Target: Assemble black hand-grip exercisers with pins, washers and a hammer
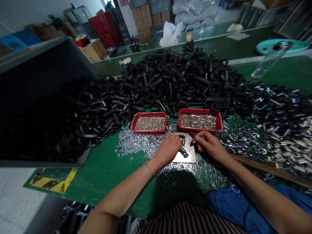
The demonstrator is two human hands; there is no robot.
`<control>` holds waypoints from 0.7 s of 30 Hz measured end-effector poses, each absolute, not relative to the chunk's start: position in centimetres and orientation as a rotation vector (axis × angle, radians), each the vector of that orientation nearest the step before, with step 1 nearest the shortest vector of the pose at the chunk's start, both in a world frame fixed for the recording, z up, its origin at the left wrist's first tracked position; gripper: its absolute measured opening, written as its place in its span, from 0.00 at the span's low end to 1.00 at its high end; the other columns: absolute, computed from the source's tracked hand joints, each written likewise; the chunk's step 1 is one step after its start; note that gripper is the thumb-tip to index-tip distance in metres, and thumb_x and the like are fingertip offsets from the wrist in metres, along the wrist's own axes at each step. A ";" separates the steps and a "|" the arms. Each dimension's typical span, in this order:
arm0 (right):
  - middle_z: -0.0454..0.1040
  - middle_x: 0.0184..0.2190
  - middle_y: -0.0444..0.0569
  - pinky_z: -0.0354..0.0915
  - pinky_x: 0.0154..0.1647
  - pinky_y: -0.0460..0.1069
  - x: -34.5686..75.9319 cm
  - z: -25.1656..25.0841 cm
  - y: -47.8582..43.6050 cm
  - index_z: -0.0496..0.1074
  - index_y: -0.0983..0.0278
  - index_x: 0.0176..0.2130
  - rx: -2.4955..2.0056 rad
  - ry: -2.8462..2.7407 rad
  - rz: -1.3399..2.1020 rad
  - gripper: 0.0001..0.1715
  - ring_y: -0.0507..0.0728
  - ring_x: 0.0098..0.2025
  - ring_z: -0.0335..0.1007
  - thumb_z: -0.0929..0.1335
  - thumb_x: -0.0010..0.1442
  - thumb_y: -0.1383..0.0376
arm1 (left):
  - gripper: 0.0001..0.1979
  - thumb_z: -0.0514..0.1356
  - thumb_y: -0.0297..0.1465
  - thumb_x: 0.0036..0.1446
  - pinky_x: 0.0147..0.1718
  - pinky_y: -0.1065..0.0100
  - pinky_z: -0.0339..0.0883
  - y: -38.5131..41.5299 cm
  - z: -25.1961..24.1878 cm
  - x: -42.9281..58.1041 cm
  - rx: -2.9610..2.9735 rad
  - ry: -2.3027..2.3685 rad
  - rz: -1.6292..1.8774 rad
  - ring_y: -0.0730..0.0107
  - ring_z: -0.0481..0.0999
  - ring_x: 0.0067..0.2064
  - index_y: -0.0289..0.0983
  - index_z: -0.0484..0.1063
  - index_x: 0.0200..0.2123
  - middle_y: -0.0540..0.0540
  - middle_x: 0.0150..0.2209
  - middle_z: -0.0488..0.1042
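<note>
Clock on the metal plate (191, 158), twelve pointing away from the person, and there's the black hook (182, 151) lying right on it! Its curve faces about eleven, the straight end drops toward five, so the long axis runs eleven to five, with a silver collar (183, 142) near the curve. Left hand (170, 147) comes in from the nine side, fingers curled against the hook; whether they clamp it, I can't tell. Right hand (207, 143) sits at the plate's upper right, thumb and finger bent close over a small dark piece (192, 142); the actual grip is too small to judge.

Edges now: the left red tray (148, 131) stands at ten, the right red tray (200, 111) at one, just beyond the plate, and the black pile (180, 78) walls off twelve. Small rings (138, 143) crowd nine, bigger rings (170, 178) hug six. The widest stretch of green tabletop (102, 175) runs out at eight, ending at yellow-black tape (53, 185). A wooden strip (268, 167) lies between three and four.

Writing? A red sign (123, 3) far off at eleven carries characters, too blurred to read.
</note>
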State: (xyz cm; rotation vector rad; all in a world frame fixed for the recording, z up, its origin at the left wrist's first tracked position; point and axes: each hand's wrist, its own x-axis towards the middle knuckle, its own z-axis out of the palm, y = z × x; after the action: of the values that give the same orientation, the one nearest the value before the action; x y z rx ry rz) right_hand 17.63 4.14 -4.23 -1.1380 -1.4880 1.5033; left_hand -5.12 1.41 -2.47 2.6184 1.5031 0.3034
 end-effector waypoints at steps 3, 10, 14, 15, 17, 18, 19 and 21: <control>0.79 0.40 0.51 0.70 0.39 0.51 17.5 -4.2 4.4 0.67 0.60 0.39 -1.135 -1.575 1.437 0.16 0.56 0.37 0.75 0.66 0.65 0.51 | 0.14 0.59 0.40 0.64 0.52 0.54 0.62 1.4 -2.1 -5.1 2.538 1.503 0.375 0.54 0.68 0.50 0.34 0.71 0.45 0.40 0.46 0.71; 0.78 0.45 0.52 0.66 0.52 0.59 16.6 -4.3 5.4 0.66 0.58 0.37 -1.216 -1.936 1.166 0.12 0.62 0.48 0.74 0.63 0.67 0.53 | 0.26 0.69 0.38 0.53 0.55 0.53 0.61 2.0 -3.7 -3.3 2.017 1.729 0.536 0.52 0.66 0.54 0.35 0.67 0.51 0.40 0.49 0.68; 0.79 0.43 0.50 0.67 0.48 0.57 17.5 -4.6 5.2 0.67 0.58 0.38 -1.223 -1.939 1.259 0.14 0.61 0.45 0.75 0.63 0.66 0.51 | 0.23 0.71 0.35 0.51 0.53 0.55 0.62 2.5 -4.1 -3.1 2.029 1.635 0.547 0.53 0.67 0.52 0.37 0.69 0.48 0.42 0.47 0.70; 0.79 0.43 0.50 0.68 0.47 0.57 17.8 -4.7 5.0 0.67 0.58 0.38 -1.221 -1.926 1.297 0.14 0.61 0.44 0.75 0.63 0.66 0.51 | 0.23 0.71 0.35 0.50 0.52 0.56 0.62 2.7 -4.1 -3.2 2.060 1.595 0.546 0.54 0.67 0.52 0.37 0.69 0.47 0.42 0.46 0.70; 0.79 0.44 0.50 0.68 0.47 0.56 18.4 -4.8 4.6 0.67 0.58 0.39 -1.203 -1.898 1.369 0.15 0.61 0.44 0.75 0.64 0.66 0.50 | 0.22 0.72 0.36 0.50 0.51 0.58 0.63 3.1 -4.0 -3.5 2.131 1.500 0.542 0.55 0.68 0.50 0.37 0.70 0.45 0.44 0.45 0.71; 0.79 0.45 0.50 0.68 0.48 0.56 18.6 -4.8 4.4 0.67 0.58 0.39 -1.187 -1.885 1.397 0.15 0.61 0.46 0.75 0.64 0.66 0.50 | 0.22 0.72 0.37 0.49 0.50 0.59 0.63 3.4 -3.9 -3.7 2.165 1.451 0.538 0.56 0.68 0.49 0.37 0.71 0.44 0.44 0.44 0.71; 0.79 0.46 0.50 0.67 0.49 0.56 18.8 -4.8 4.2 0.67 0.58 0.39 -1.170 -1.872 1.418 0.15 0.61 0.48 0.74 0.64 0.66 0.50 | 0.21 0.72 0.38 0.49 0.49 0.59 0.63 3.7 -3.8 -3.8 2.196 1.401 0.530 0.57 0.69 0.48 0.37 0.71 0.43 0.45 0.43 0.71; 0.79 0.47 0.50 0.66 0.51 0.56 18.9 -4.8 3.9 0.67 0.58 0.39 -1.144 -1.852 1.441 0.15 0.62 0.52 0.73 0.65 0.66 0.50 | 0.21 0.72 0.39 0.49 0.48 0.60 0.63 4.3 -3.8 -4.0 2.243 1.310 0.511 0.58 0.69 0.47 0.38 0.71 0.41 0.46 0.42 0.71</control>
State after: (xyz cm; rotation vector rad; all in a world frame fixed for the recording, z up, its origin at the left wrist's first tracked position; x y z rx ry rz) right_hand 18.89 3.86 -4.82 -1.1439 -1.8518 1.4410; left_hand -4.02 4.31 -3.78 2.2426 1.3098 0.5108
